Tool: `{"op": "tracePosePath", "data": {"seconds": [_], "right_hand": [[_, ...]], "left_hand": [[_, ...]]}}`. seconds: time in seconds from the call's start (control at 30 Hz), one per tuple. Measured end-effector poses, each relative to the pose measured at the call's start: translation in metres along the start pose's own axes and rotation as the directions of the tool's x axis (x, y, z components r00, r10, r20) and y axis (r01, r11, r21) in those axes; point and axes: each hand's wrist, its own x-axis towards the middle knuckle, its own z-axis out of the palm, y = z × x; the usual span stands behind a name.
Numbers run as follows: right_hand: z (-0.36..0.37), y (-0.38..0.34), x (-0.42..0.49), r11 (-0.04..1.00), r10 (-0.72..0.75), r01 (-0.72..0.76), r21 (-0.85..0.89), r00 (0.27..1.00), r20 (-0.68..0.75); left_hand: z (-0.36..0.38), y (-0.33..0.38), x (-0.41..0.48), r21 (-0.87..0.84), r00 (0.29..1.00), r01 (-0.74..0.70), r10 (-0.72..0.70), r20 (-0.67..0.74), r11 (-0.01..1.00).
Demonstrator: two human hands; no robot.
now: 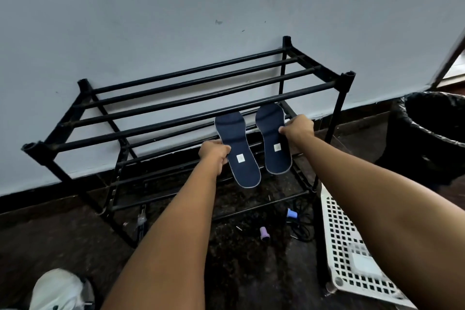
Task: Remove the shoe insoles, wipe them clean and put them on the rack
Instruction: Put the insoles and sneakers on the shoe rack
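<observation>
- Grip of left hand (214,155) on left insole (239,152), pinch of right hand (299,128) on right insole (273,138).
- Toes up, long axes aimed at rack (151,126) front bar, perhaps touching.

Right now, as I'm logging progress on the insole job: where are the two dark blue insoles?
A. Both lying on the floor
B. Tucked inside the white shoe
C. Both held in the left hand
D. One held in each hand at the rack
D: the left hand grips the left insole and the right hand grips the right insole, both held at the black rack.
</observation>
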Motion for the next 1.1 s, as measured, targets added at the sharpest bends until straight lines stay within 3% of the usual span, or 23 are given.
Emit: {"op": "tracePosePath", "data": {"seconds": [0.13, 0.27, 0.37, 0.47, 0.57, 0.67, 1.1], "right_hand": [[0.003, 0.008, 0.014, 0.990, -0.089, 0.094, 0.100, 0.994, -0.055], [0.000, 0.019, 0.016, 0.975, -0.211, 0.215, -0.048, 0.975, 0.076], [-0.007, 0.019, 0.003, 0.887, -0.367, 0.410, -0.211, 0.905, 0.217], [-0.006, 0.031, -0.011, 0.813, -0.436, 0.525, -0.252, 0.835, 0.334], [0.000, 0.044, -0.021, 0.796, -0.409, 0.553, -0.248, 0.792, 0.453], [0.005, 0.048, -0.022, 0.798, -0.412, 0.553, -0.238, 0.790, 0.453], [0.016, 0.040, -0.014, 0.860, -0.422, 0.498, -0.114, 0.817, 0.392]], "left_hand": [[0.004, -0.012, 0.018, 0.109, 0.997, -0.076, 0.074, 0.016, 0.991], [0.003, -0.025, 0.016, 0.235, 0.982, -0.189, 0.187, 0.030, 0.954], [-0.005, -0.032, 0.006, 0.352, 0.928, -0.372, 0.353, 0.118, 0.859], [-0.008, -0.053, -0.002, 0.549, 0.874, -0.477, 0.435, 0.216, 0.686], [-0.003, -0.062, -0.019, 0.686, 0.865, -0.487, 0.406, 0.294, 0.541], [0.004, -0.058, -0.032, 0.741, 0.870, -0.471, 0.388, 0.302, 0.478], [0.021, -0.038, -0.022, 0.747, 0.867, -0.474, 0.396, 0.303, 0.466]]}}
